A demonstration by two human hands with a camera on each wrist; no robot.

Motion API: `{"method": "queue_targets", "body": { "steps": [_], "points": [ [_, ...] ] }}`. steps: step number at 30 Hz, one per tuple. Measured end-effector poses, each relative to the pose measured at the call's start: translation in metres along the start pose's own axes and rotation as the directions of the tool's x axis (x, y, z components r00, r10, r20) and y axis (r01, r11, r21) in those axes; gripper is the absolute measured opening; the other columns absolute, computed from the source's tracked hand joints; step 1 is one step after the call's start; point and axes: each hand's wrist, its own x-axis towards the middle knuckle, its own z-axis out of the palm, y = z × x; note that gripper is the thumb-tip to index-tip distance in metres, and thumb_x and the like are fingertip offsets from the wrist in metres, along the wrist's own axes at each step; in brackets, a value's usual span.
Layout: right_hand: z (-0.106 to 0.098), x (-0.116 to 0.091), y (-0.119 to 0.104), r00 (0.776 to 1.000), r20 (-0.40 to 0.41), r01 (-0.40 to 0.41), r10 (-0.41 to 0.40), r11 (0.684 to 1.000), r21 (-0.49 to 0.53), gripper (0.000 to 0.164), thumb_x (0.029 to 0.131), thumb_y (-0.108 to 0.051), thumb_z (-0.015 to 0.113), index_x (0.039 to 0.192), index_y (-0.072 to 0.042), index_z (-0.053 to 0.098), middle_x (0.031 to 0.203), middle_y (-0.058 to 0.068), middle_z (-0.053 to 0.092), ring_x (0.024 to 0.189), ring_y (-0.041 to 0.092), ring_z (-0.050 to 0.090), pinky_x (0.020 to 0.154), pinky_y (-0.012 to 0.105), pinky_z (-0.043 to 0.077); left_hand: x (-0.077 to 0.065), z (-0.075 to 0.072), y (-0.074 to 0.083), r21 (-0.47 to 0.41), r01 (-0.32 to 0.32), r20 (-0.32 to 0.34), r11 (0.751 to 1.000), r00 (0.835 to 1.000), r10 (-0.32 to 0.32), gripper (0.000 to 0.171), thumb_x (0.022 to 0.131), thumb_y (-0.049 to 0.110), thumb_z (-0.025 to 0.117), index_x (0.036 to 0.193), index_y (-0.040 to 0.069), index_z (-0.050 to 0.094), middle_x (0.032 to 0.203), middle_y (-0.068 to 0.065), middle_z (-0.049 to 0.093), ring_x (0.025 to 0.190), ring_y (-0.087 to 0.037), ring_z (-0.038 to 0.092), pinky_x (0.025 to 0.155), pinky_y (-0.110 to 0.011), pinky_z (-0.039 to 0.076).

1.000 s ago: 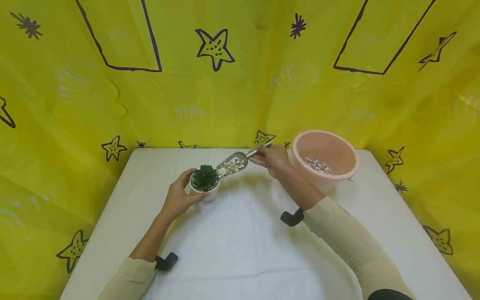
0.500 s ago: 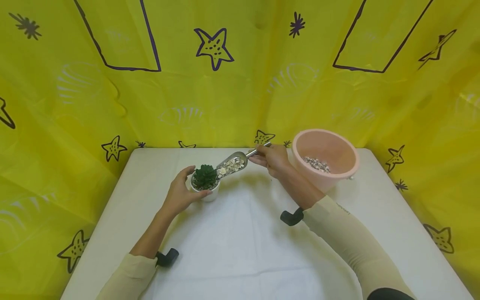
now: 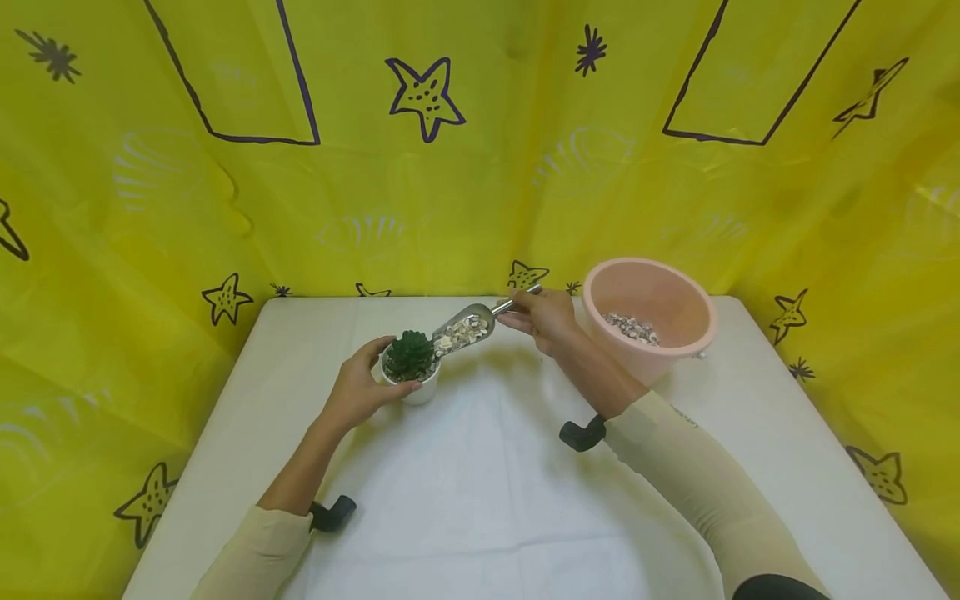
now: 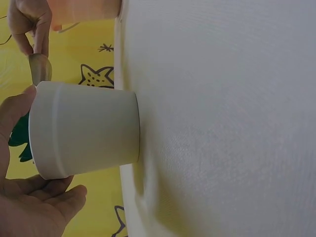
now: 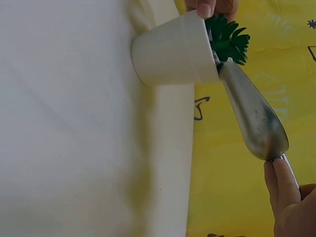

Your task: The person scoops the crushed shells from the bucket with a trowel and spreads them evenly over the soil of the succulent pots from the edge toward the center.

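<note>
A small white pot [image 4: 91,131] with a green succulent [image 3: 411,354] in it stands on the table. My left hand [image 3: 356,392] grips the pot near its rim, thumb on one side and fingers on the other. My right hand [image 3: 551,321] holds a metal scoop [image 5: 256,116] by its handle. Pale pebbles [image 3: 463,332] lie in the scoop. Its tip rests at the pot's rim, beside the plant, as the right wrist view shows. Small stones surround the succulent inside the pot.
A pink bucket [image 3: 705,342] stands at the back right, behind the right forearm, with more pebbles [image 3: 632,328] at its bottom. A white cloth covers the table [image 3: 465,500]. A yellow patterned curtain [image 3: 480,192] hangs behind the far edge.
The left fingers shifted slightly on the pot's rim. The scoop, its pebbles and the right hand look almost unmoved.
</note>
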Motion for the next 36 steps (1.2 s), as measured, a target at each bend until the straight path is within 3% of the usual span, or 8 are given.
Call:
{"method": "queue_targets", "body": {
  "steps": [4, 11, 19, 27, 36],
  "points": [
    [-0.0012, 0.002, -0.0001, 1.0, -0.01, -0.022, 0.022, 1.0, 0.014, 0.032, 0.095, -0.002, 0.052, 0.121, 0.016, 0.046, 0.121, 0.034, 0.051, 0.086, 0.028, 0.068, 0.078, 0.032, 0.053, 0.0009, -0.0006, 0.0007, -0.011, 0.006, 0.022, 1.0, 1.0, -0.005, 0.091, 0.069, 0.048, 0.081, 0.142, 0.013, 0.039, 0.145, -0.016, 0.037, 0.128, -0.044, 0.037, 0.099, -0.053, 0.038],
    [-0.0031, 0.0026, 0.0003, 0.999, -0.021, -0.033, 0.033, 0.999, 0.028, 0.033, 0.094, -0.002, 0.055, 0.12, 0.016, 0.048, 0.1, 0.025, 0.062, 0.076, 0.024, 0.069, 0.075, 0.032, 0.054, 0.001, -0.0005, 0.0019, 0.003, 0.012, 0.042, 1.0, 0.999, -0.013, 0.092, 0.069, 0.046, 0.081, 0.143, 0.013, 0.037, 0.147, -0.014, 0.034, 0.129, -0.044, 0.035, 0.098, -0.054, 0.038],
    [-0.0044, 0.0024, 0.0002, 0.999, -0.019, -0.035, 0.035, 0.999, 0.037, 0.027, 0.094, -0.003, 0.055, 0.115, 0.014, 0.051, 0.102, 0.026, 0.061, 0.08, 0.026, 0.069, 0.076, 0.032, 0.054, 0.0021, 0.0027, 0.0052, 0.044, 0.006, -0.01, 0.999, 1.0, -0.006, 0.101, 0.062, 0.056, 0.081, 0.14, 0.007, 0.039, 0.141, -0.015, 0.04, 0.13, -0.034, 0.035, 0.103, -0.054, 0.031],
    [-0.005, 0.0031, 0.0006, 0.999, -0.005, -0.035, 0.035, 0.999, 0.028, 0.018, 0.095, -0.004, 0.055, 0.106, 0.01, 0.055, 0.113, 0.031, 0.057, 0.081, 0.026, 0.069, 0.075, 0.032, 0.054, 0.0029, 0.0032, 0.0029, 0.058, 0.003, -0.006, 0.998, 1.0, -0.002, 0.095, 0.065, 0.053, 0.08, 0.14, 0.009, 0.041, 0.141, -0.015, 0.041, 0.13, -0.035, 0.036, 0.101, -0.054, 0.033],
    [-0.0048, 0.0032, -0.0013, 0.999, -0.021, -0.043, 0.044, 0.998, 0.045, 0.033, 0.093, -0.003, 0.056, 0.12, 0.016, 0.048, 0.095, 0.024, 0.063, 0.08, 0.027, 0.069, 0.075, 0.032, 0.054, 0.0025, 0.0026, 0.0026, 0.053, -0.016, 0.04, 0.998, 0.999, 0.014, 0.094, 0.068, 0.049, 0.08, 0.143, 0.01, 0.038, 0.144, -0.015, 0.037, 0.127, -0.041, 0.037, 0.097, -0.056, 0.038]
  ]
}}
